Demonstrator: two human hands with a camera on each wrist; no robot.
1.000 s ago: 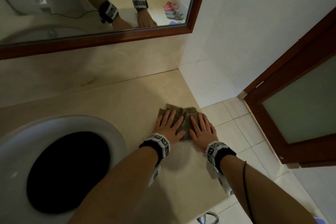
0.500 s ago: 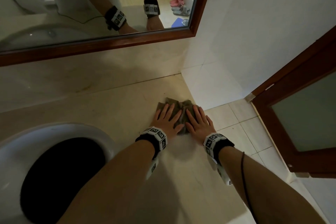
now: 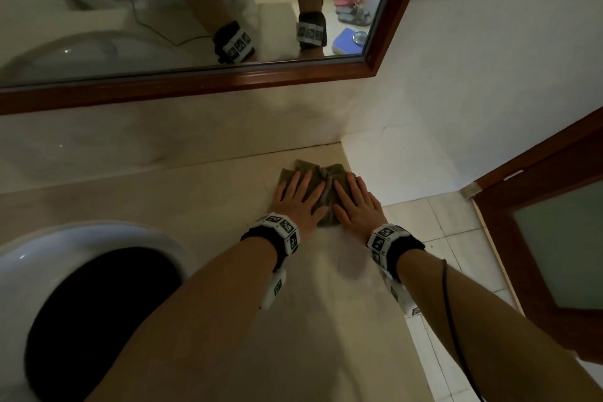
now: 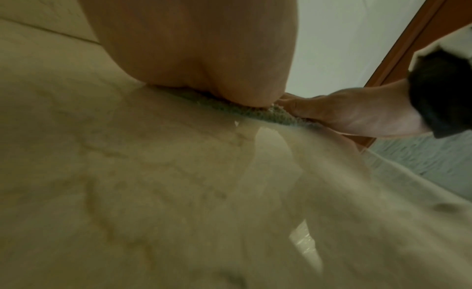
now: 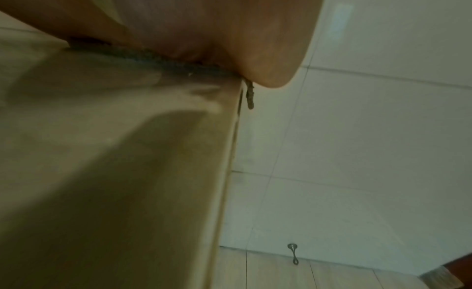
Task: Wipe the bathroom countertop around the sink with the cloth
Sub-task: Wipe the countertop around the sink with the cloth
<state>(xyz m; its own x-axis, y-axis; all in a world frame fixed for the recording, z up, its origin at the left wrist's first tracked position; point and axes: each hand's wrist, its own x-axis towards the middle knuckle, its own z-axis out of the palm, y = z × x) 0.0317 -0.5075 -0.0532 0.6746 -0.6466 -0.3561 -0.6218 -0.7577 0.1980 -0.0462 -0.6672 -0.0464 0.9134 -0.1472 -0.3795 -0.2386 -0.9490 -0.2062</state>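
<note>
Presently both hands flat on the cloth (image 3: 328, 188), fingers straight and spread, nothing gripped. Left hand (image 3: 295, 202) covers the cloth's left half, right hand (image 3: 357, 206) its right half; thumbs nearly meet over the middle fold. Cloth is olive-brown, bunched, lying at the far right corner of the countertop (image 3: 202, 199), just short of the back wall seam and close to the right edge. Right wrist view: a bit of cloth hangs over the counter's right edge beneath the heel of the palm. Left wrist view: cloth edge pinned under the left palm, a wet sheen on the stone just near of it. Sink (image 3: 98, 238), white rim with dark bowl, sits near left, well apart from the cloth. Wood-framed mirror (image 3: 228, 81) above the backsplash. Door (image 3: 538, 238) with frosted pane at right, tiled floor (image 3: 434, 225) below.
</note>
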